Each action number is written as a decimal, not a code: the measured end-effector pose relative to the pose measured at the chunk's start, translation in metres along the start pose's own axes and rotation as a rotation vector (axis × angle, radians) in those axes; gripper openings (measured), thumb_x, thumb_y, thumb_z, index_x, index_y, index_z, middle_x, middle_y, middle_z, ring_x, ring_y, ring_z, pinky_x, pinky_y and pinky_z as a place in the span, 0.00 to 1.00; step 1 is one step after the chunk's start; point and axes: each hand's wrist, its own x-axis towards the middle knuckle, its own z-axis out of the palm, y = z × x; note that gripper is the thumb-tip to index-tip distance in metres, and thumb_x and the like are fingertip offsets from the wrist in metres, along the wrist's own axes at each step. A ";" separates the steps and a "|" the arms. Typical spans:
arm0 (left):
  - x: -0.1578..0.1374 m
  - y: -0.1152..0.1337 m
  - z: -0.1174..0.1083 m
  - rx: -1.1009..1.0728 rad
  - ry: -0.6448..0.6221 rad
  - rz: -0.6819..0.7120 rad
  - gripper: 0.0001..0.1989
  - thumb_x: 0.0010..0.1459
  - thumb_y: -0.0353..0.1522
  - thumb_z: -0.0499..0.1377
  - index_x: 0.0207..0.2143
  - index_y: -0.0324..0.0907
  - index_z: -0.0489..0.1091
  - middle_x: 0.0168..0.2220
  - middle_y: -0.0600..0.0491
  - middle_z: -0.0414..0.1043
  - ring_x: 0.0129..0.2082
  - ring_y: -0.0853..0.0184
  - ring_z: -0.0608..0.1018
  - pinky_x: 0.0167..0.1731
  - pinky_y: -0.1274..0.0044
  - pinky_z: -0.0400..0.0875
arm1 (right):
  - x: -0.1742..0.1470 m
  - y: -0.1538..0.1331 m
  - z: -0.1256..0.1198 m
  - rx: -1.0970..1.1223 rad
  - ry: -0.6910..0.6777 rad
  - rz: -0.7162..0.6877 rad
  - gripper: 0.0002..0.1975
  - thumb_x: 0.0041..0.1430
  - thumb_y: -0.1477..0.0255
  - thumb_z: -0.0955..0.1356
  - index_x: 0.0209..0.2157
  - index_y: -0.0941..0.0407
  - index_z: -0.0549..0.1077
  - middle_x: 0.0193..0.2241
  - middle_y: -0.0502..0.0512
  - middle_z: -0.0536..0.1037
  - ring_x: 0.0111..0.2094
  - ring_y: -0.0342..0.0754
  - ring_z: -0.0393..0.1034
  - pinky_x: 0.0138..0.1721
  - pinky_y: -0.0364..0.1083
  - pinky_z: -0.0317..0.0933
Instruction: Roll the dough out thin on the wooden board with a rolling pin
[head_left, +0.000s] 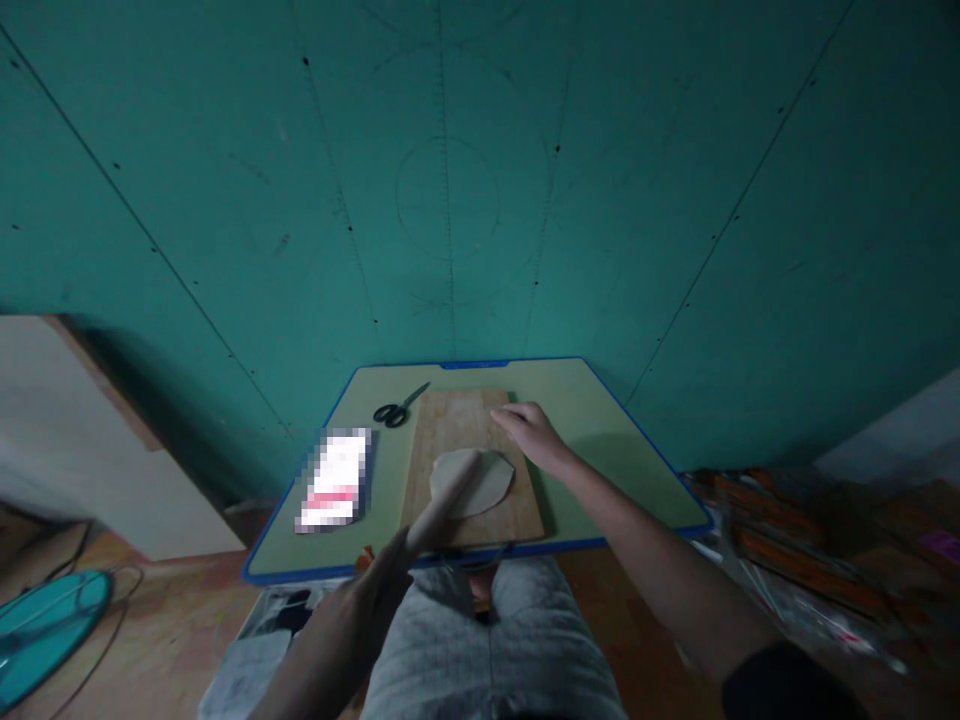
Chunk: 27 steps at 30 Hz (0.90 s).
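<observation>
A flat, rounded sheet of dough lies on the wooden cutting board. Across its left part slants a rolling pin, its near end in my left hand, which is closed around it at the front edge of the table. My right hand hovers at the board's right edge, beyond the dough and apart from the pin. Its fingers are drawn together in a pinch; whatever they may hold is too small to make out.
Black-handled scissors lie left of the board. A blurred-out white and pink packet is on the left of the blue-edged table. Behind stands a green wall; a teal round object is on the floor.
</observation>
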 end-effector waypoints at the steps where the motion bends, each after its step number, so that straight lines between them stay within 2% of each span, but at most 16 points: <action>1: -0.002 0.002 0.000 -0.009 -0.003 -0.005 0.26 0.59 0.39 0.49 0.60 0.61 0.61 0.37 0.51 0.80 0.38 0.51 0.82 0.34 0.69 0.74 | 0.006 -0.004 0.008 0.080 -0.045 0.024 0.18 0.55 0.59 0.63 0.18 0.52 0.56 0.16 0.42 0.52 0.19 0.40 0.48 0.22 0.41 0.43; 5: -0.008 0.013 -0.005 -0.048 0.009 -0.013 0.27 0.59 0.40 0.52 0.61 0.60 0.61 0.34 0.50 0.80 0.34 0.49 0.82 0.29 0.67 0.72 | 0.029 -0.015 0.042 0.385 -0.301 0.154 0.18 0.56 0.63 0.61 0.18 0.51 0.50 0.13 0.39 0.47 0.14 0.38 0.39 0.17 0.40 0.37; 7: -0.010 0.016 -0.009 -0.073 0.020 -0.018 0.26 0.59 0.40 0.53 0.60 0.59 0.63 0.34 0.50 0.79 0.34 0.49 0.81 0.28 0.68 0.71 | 0.038 -0.014 0.057 0.468 -0.402 0.200 0.18 0.57 0.65 0.59 0.18 0.51 0.48 0.12 0.38 0.46 0.13 0.38 0.37 0.15 0.40 0.35; 12: -0.014 0.019 -0.012 -0.166 0.036 -0.036 0.21 0.61 0.41 0.53 0.56 0.57 0.68 0.33 0.53 0.79 0.34 0.52 0.81 0.27 0.72 0.68 | 0.051 0.001 0.081 0.427 -0.436 0.232 0.17 0.57 0.70 0.56 0.17 0.51 0.47 0.11 0.39 0.45 0.13 0.39 0.36 0.15 0.40 0.36; 17: -0.015 0.014 -0.007 -0.290 0.047 -0.062 0.23 0.59 0.40 0.55 0.56 0.47 0.69 0.30 0.50 0.78 0.31 0.55 0.81 0.26 0.77 0.67 | 0.048 0.012 0.087 0.125 -0.400 0.117 0.16 0.56 0.72 0.57 0.16 0.53 0.51 0.13 0.42 0.47 0.17 0.40 0.41 0.20 0.42 0.38; 21: -0.016 0.006 0.001 -0.416 0.034 -0.068 0.25 0.54 0.37 0.60 0.56 0.47 0.69 0.25 0.53 0.76 0.27 0.61 0.80 0.22 0.81 0.65 | 0.039 0.009 0.086 -0.219 -0.418 0.055 0.16 0.59 0.71 0.57 0.17 0.54 0.56 0.16 0.45 0.57 0.21 0.41 0.50 0.24 0.44 0.41; 24: -0.019 0.003 0.005 -0.663 -0.078 -0.123 0.28 0.56 0.39 0.59 0.60 0.49 0.65 0.25 0.55 0.75 0.22 0.66 0.78 0.18 0.83 0.62 | 0.033 0.003 0.086 -0.480 -0.434 0.031 0.17 0.63 0.70 0.57 0.22 0.55 0.65 0.22 0.50 0.70 0.26 0.44 0.59 0.27 0.44 0.45; 27: -0.022 0.009 0.009 -1.057 -0.263 -0.253 0.36 0.55 0.37 0.62 0.66 0.50 0.55 0.29 0.54 0.74 0.15 0.72 0.71 0.13 0.84 0.58 | 0.026 -0.001 0.086 -0.726 -0.486 -0.050 0.16 0.65 0.70 0.57 0.29 0.55 0.73 0.33 0.54 0.78 0.34 0.47 0.67 0.31 0.44 0.48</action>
